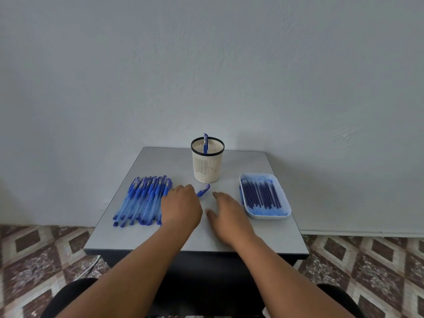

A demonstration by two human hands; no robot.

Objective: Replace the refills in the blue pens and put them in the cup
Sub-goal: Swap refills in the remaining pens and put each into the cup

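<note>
A row of several blue pens (142,200) lies on the left side of the grey table (263,235). My left hand (181,207) is curled around one blue pen (204,190), whose capped end sticks out toward the cup. My right hand (229,214) hovers just right of it, fingers relaxed and holding nothing. A cream slotted cup (207,162) with a black rim stands at the back middle with one blue pen (205,143) upright in it. A white tray (282,193) of several dark blue refills (261,195) sits on the right.
The table stands against a plain pale wall. Patterned tile floor shows on both sides. My dark-clothed knees are at the bottom edge under the table front.
</note>
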